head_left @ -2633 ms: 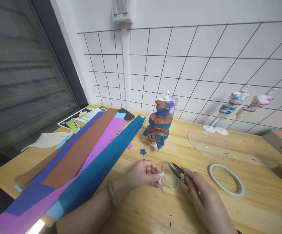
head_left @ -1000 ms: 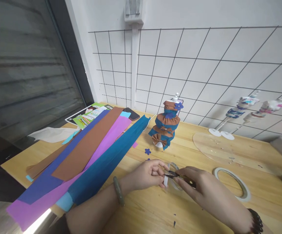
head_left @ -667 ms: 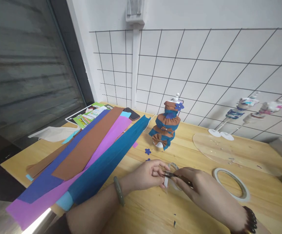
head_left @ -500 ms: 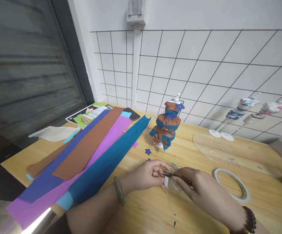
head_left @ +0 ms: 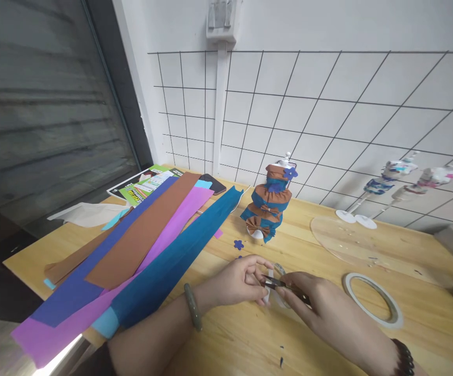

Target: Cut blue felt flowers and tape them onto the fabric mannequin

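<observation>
My left hand (head_left: 241, 281) is closed, its fingertips pinching a small white strip of tape (head_left: 266, 295). My right hand (head_left: 322, 303) grips dark tweezers (head_left: 276, 282), whose tips sit slightly apart at my left fingertips and the strip. A roll of clear tape (head_left: 279, 269) stands just behind the tweezers, partly hidden by my hands. Small purple paper flowers (head_left: 238, 244) lie beyond my left hand. Further back is a small dress form (head_left: 271, 201) covered in brown and teal crepe paper, with bows and purple flowers on it.
Brown crepe paper (head_left: 144, 235), purple, pink and teal sheets (head_left: 179, 256) spread over the left side. A white tape roll (head_left: 373, 300) lies to the right, near a clear round sheet (head_left: 340, 240). Two decorated white stands (head_left: 375, 185) lean by the wall grid. A phone (head_left: 214, 184) lies behind.
The tips of the tweezers have parted a little beside the white strip. Both hands stay in nearly the same place, and the view has shifted slightly.
</observation>
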A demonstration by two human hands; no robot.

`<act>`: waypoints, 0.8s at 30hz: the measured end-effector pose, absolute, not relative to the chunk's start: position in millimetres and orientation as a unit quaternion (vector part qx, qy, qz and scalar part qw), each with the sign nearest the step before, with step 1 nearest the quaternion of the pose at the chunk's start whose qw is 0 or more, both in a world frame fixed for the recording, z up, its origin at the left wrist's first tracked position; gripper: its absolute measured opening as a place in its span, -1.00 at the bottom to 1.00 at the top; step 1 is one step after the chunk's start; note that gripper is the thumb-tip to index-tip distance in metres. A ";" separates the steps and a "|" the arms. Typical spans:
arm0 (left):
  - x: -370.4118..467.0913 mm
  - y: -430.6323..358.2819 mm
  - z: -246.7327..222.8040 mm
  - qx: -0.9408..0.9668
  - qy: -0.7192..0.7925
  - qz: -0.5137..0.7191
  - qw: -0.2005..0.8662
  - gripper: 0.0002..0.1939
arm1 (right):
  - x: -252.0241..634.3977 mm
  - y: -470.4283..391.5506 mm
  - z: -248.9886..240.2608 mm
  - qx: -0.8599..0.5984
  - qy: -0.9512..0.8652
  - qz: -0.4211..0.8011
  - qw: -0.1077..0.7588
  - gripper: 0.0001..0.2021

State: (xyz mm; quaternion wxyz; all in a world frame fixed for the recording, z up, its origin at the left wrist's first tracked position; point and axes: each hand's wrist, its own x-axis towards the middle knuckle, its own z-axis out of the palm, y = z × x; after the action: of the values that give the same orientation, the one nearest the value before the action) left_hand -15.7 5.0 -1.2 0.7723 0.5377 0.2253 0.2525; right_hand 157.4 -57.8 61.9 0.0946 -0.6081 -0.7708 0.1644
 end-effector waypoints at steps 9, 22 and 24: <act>-16.5 5.2 0.1 0.533 0.269 0.261 0.758 -0.22 | 164.1 -67.7 38.3 -0.631 -0.726 0.194 0.195 -0.73; -19.5 11.1 -1.3 0.549 0.279 0.266 0.742 -0.31 | 215.0 -77.4 -14.2 -0.689 -0.707 0.042 0.152 -0.81; -20.4 12.2 1.1 0.533 0.252 0.266 0.763 -0.37 | 219.0 -75.8 -11.6 -0.696 -0.701 0.020 0.158 -0.82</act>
State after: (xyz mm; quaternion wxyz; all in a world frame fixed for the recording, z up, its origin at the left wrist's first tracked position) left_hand -20.4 12.2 1.1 0.7626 0.5331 0.2515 0.2664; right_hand 219.0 -75.8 -11.6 0.1576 -0.6957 -0.7005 0.0199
